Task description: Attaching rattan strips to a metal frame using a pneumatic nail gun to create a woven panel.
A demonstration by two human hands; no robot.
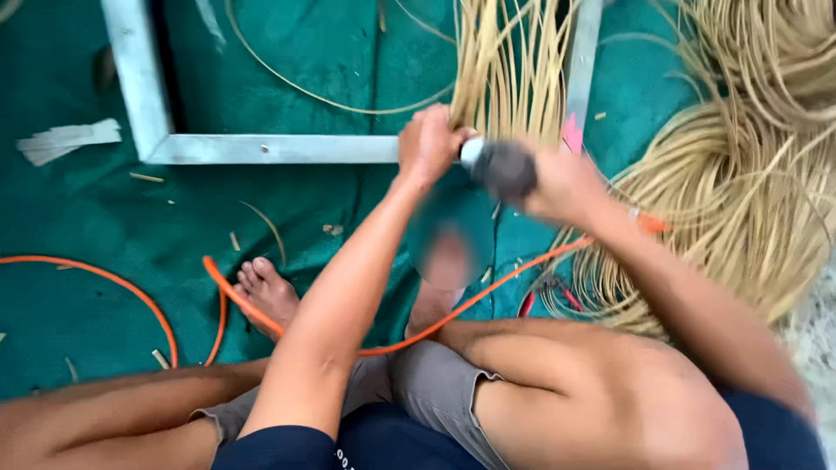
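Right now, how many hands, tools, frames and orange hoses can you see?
Bare hands: 2, left hand, right hand
Grey handheld power tool: 1
Grey metal frame: 1
Orange rubber hose: 1
Total: 5

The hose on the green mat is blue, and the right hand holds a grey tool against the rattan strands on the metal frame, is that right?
Not quite. The head view shows the hose is orange, not blue. Otherwise correct: the right hand holds the grey tool against the rattan strands at the metal frame.

Floor mat deep green, plain. Hose bright orange. Metal frame pale grey-silver. Rattan strands + coils straw-yellow. Tool dk grey w/ silver tip. Shorts grey. Pliers red handles.
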